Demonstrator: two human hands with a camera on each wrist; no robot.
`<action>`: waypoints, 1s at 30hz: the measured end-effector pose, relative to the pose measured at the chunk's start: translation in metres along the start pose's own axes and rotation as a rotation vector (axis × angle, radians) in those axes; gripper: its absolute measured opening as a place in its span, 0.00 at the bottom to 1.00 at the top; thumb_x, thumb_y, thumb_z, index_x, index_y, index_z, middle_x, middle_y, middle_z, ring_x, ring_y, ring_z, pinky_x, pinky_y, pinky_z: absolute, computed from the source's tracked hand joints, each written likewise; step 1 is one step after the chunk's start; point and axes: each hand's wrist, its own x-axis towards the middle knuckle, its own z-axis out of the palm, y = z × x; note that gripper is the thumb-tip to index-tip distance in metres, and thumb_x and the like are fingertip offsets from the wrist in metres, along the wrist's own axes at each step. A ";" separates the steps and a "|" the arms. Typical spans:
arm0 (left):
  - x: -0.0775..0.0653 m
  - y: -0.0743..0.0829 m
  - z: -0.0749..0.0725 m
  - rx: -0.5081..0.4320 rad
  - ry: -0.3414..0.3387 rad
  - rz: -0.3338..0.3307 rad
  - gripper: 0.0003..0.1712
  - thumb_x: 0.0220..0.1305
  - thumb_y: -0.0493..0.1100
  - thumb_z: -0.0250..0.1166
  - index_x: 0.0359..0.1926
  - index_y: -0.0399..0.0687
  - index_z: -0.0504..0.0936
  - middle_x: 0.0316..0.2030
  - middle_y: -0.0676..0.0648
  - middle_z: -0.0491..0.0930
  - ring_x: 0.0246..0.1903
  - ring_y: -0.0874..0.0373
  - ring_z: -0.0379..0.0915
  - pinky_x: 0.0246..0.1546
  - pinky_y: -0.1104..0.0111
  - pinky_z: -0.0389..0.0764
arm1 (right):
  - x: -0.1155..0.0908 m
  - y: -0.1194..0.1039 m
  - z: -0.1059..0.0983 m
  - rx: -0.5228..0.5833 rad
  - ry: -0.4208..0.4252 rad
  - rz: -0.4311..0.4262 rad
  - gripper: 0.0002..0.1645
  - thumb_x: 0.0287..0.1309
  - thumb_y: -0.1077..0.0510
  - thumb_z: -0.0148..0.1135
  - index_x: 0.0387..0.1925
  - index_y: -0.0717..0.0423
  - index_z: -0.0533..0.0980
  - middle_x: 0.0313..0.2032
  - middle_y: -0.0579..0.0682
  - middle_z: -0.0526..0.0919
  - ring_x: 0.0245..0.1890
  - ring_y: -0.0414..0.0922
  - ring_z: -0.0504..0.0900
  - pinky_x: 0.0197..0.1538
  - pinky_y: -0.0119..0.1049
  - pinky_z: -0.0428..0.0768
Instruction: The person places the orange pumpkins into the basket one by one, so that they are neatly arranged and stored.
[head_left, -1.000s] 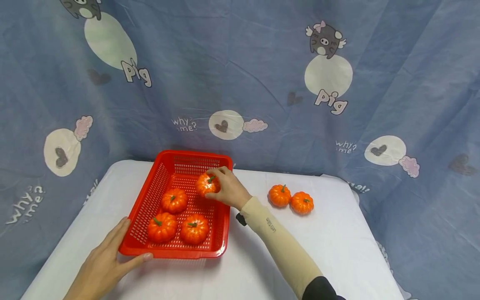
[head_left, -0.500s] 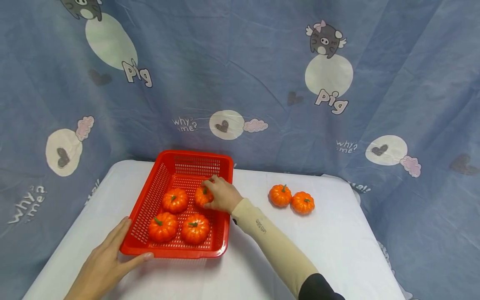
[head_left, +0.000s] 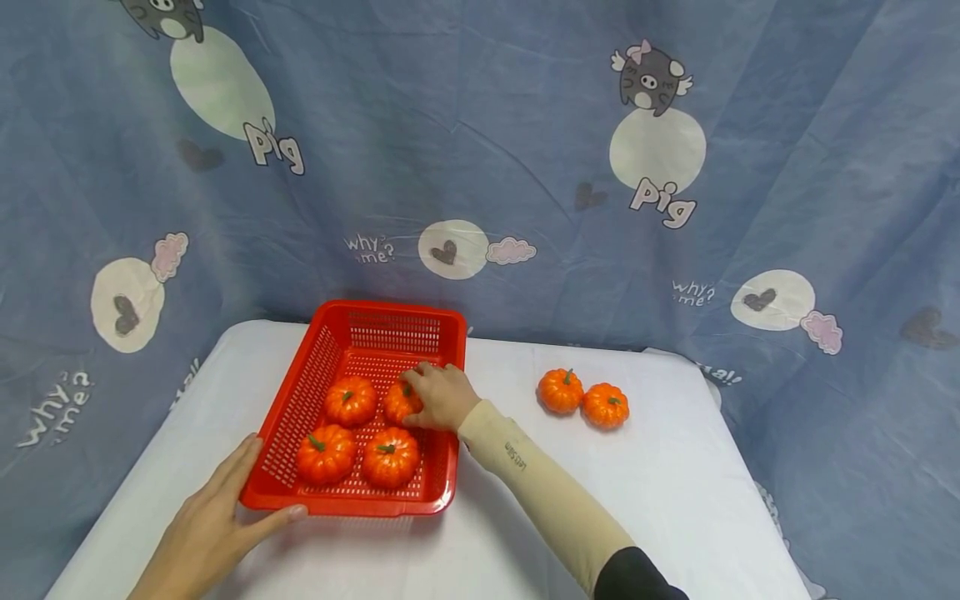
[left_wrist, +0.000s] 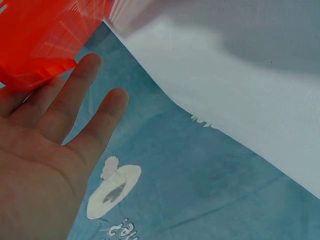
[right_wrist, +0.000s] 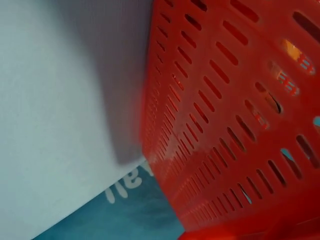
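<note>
Inside the red plastic basket (head_left: 345, 507), my right hand (head_left: 444, 398) holds a small orange pumpkin (head_left: 398, 406), fingers curled over its far side and thumb at its near side. Three more small pumpkins sit close by: one to the left (head_left: 350, 401), another at the front left (head_left: 326, 455), and a third at the front right (head_left: 391, 457). My left hand (head_left: 206, 525) touches the basket's front left corner with fairly straight fingers, its thumb along the front rim. From the right wrist, the slotted basket wall (right_wrist: 220, 110) hides the hand.
Two small pumpkins lie side by side on the white table (head_left: 525, 517), right of the basket: a left one (head_left: 560, 392) and a right one (head_left: 605, 407). A blue printed cloth (head_left: 480, 167) hangs behind the table and at both sides.
My right hand has lowered its pumpkin into the basket and shifted it slightly toward the front, closer to the others. The left hand and the basket have stayed in place.
</note>
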 end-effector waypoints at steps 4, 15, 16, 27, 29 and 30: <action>-0.001 0.000 0.000 0.003 0.013 0.008 0.79 0.47 0.85 0.61 0.81 0.41 0.35 0.76 0.27 0.47 0.65 0.23 0.54 0.57 0.26 0.59 | 0.001 -0.001 0.001 -0.055 -0.013 -0.007 0.46 0.56 0.26 0.66 0.69 0.44 0.71 0.59 0.47 0.80 0.59 0.42 0.78 0.62 0.41 0.76; -0.001 -0.001 0.000 0.005 0.014 0.003 0.79 0.46 0.85 0.62 0.80 0.41 0.35 0.76 0.27 0.46 0.66 0.22 0.53 0.56 0.25 0.59 | 0.000 -0.001 0.003 -0.047 -0.026 0.005 0.46 0.55 0.27 0.67 0.69 0.45 0.69 0.60 0.47 0.79 0.62 0.42 0.75 0.62 0.40 0.74; -0.001 -0.001 0.001 0.004 0.016 0.008 0.79 0.47 0.85 0.62 0.80 0.41 0.35 0.76 0.27 0.46 0.66 0.22 0.53 0.57 0.25 0.59 | 0.000 -0.001 0.004 -0.042 -0.025 0.005 0.46 0.55 0.27 0.67 0.69 0.44 0.69 0.60 0.47 0.78 0.61 0.42 0.76 0.62 0.40 0.74; -0.002 -0.001 0.001 -0.002 0.030 0.016 0.79 0.46 0.84 0.63 0.81 0.43 0.35 0.76 0.28 0.46 0.66 0.23 0.53 0.57 0.26 0.60 | -0.001 0.000 0.004 -0.001 -0.003 0.013 0.46 0.53 0.29 0.70 0.68 0.43 0.70 0.62 0.48 0.78 0.62 0.45 0.76 0.65 0.42 0.73; -0.003 -0.002 0.001 -0.012 0.050 0.039 0.78 0.47 0.83 0.64 0.81 0.43 0.36 0.77 0.29 0.47 0.67 0.24 0.54 0.58 0.26 0.61 | -0.001 0.000 0.004 0.002 0.006 0.015 0.46 0.53 0.29 0.70 0.68 0.43 0.71 0.62 0.48 0.78 0.62 0.45 0.77 0.65 0.41 0.73; -0.003 -0.002 0.001 -0.016 0.061 0.051 0.77 0.48 0.82 0.64 0.81 0.44 0.37 0.77 0.30 0.47 0.67 0.24 0.55 0.58 0.26 0.61 | -0.002 0.000 0.004 0.003 0.008 0.016 0.46 0.53 0.29 0.70 0.68 0.42 0.71 0.62 0.48 0.78 0.62 0.45 0.77 0.65 0.41 0.73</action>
